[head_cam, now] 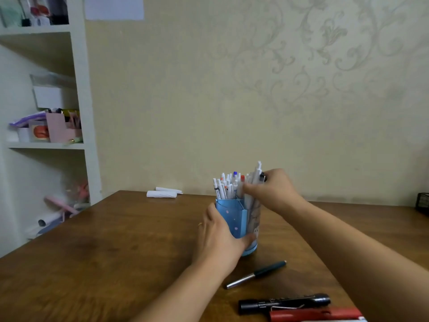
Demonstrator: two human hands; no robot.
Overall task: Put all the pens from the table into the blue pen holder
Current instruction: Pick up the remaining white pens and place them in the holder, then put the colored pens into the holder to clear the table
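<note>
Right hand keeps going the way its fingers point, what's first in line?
The right hand points left into the white pens standing in the blue pen holder; its fingers look already among them, so those pens come first, though depth is uncertain.

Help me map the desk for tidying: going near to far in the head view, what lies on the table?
Red pen → black marker → green pen → holder → paper rolls.
</note>
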